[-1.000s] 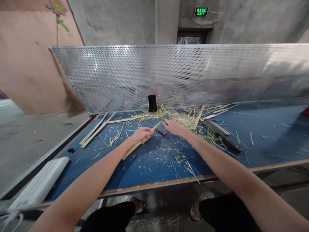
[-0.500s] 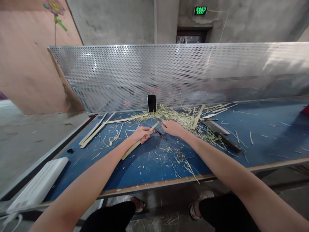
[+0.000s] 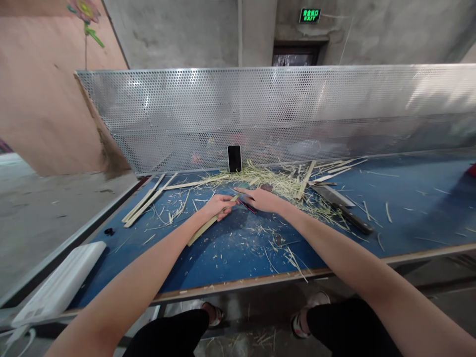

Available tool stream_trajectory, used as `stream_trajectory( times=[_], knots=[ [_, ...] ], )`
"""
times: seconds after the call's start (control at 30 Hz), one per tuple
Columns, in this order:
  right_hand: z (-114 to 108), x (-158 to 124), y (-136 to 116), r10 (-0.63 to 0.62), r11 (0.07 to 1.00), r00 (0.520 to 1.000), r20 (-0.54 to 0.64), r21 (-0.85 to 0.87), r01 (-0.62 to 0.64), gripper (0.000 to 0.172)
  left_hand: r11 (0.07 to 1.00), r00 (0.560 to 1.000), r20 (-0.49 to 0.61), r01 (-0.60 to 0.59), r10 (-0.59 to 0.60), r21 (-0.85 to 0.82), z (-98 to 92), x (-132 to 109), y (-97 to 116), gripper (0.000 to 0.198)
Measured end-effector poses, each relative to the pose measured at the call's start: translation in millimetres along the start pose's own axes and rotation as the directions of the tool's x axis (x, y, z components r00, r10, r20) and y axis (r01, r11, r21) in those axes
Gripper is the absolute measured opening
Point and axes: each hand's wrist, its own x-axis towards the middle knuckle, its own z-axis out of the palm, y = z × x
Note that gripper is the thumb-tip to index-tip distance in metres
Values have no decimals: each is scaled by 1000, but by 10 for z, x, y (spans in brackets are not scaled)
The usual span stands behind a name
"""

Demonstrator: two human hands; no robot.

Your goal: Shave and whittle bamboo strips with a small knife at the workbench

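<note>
My left hand (image 3: 222, 204) is closed round a long, flat, pale green strip (image 3: 204, 231), like split bamboo, which slants from the near left up to the far right. At the strip's far end is my right hand (image 3: 265, 200), its index finger stretched out to the left and its other fingers curled. Something thin and dark shows under those fingers, too small to name. Just below, between the hands, a slim dark red object (image 3: 248, 206) lies on the blue tabletop (image 3: 230, 263).
Behind the hands lies a heap of shavings (image 3: 282, 179), with a phone (image 3: 234, 158) upright against the perforated metal screen (image 3: 186, 109). A cleaver (image 3: 344, 210) lies to the right. Loose strips (image 3: 148, 201) and a white power strip (image 3: 61, 282) are on the left.
My right hand has shifted slightly nearer and turned, its index finger now pointing left past the strip's tip. The left hand and the strip have stayed in place.
</note>
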Motion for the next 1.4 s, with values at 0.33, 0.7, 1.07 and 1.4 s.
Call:
stream_trajectory(
  times=[0.33,0.7,1.07,1.4],
  knots=[
    [-54,34,116,238,964,967,-86,-100,-246,57,1000,1000,-14,7,-7,11,29,-34,48,27],
    [-60,49,99,187,959,974,-131,-192,-209,55,999,1000,-7,-30,30,-17,-3,4,6,32],
    [51,29,-59,-46,999,999,10,14,46,56,1000,999,-36,-11,10,-20,13,-15,24,31],
    [-69,-4,-14,128,991,992,-20,33,-127,57,1000,1000,-5,-16,16,-9,-2,-20,31,36]
  ],
)
